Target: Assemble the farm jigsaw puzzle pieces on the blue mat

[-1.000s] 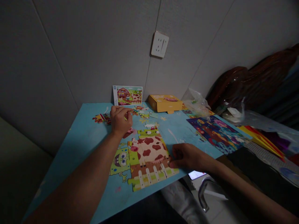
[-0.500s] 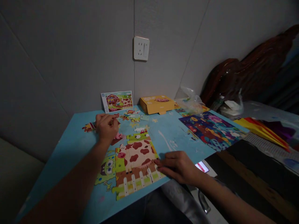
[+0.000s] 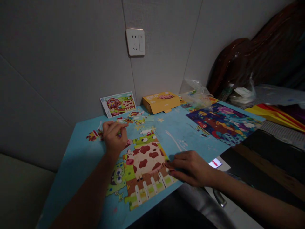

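Note:
A partly joined jigsaw puzzle (image 3: 149, 159) lies near the table's front edge, showing a spotted cow behind a white fence. My right hand (image 3: 192, 168) rests at its right edge, fingers stretched toward the fence and fingertips touching the pieces. Beyond the puzzle's upper left, my left hand (image 3: 114, 136) is closed, with a bit of a coloured puzzle piece showing between its fingers. Loose puzzle pieces (image 3: 140, 120) lie past that hand, and a rooster piece (image 3: 92, 136) is just left of it. A pink piece beside the left hand is partly hidden.
A farm picture card (image 3: 119, 104) leans on the wall beside a yellow box (image 3: 162, 102). Right of them are a clear plastic bag (image 3: 199, 92) and a dark blue sea-scene puzzle (image 3: 221, 122). A lit phone (image 3: 215, 163) sits below the blue table's (image 3: 76, 165) edge.
The view has turned a little, shifting the table items in the picture. My left hand stays closed near the loose pieces, and my right hand keeps its place at the puzzle's edge.

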Action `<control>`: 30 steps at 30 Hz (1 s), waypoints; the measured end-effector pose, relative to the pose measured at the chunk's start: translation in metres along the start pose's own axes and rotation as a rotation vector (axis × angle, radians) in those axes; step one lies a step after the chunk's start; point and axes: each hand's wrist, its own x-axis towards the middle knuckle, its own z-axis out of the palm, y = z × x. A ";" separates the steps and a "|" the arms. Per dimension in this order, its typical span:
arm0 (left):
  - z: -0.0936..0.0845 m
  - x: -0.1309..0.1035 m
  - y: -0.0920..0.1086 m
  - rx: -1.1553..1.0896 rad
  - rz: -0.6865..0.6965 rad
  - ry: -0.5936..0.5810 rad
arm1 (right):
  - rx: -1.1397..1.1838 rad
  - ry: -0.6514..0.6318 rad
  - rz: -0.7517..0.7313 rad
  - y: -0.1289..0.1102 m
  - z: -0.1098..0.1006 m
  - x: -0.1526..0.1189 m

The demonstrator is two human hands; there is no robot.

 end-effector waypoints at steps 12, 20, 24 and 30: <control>0.010 0.002 -0.012 0.002 -0.060 -0.004 | 0.004 0.009 0.033 -0.006 0.002 0.002; 0.011 0.001 -0.015 -0.021 -0.022 0.078 | 0.020 0.026 0.034 -0.006 0.004 0.004; 0.011 0.001 -0.014 -0.018 -0.025 0.067 | 0.024 0.036 0.036 -0.006 0.004 0.005; 0.011 0.002 -0.014 -0.009 -0.024 0.030 | -0.008 0.062 -0.016 -0.005 0.005 0.002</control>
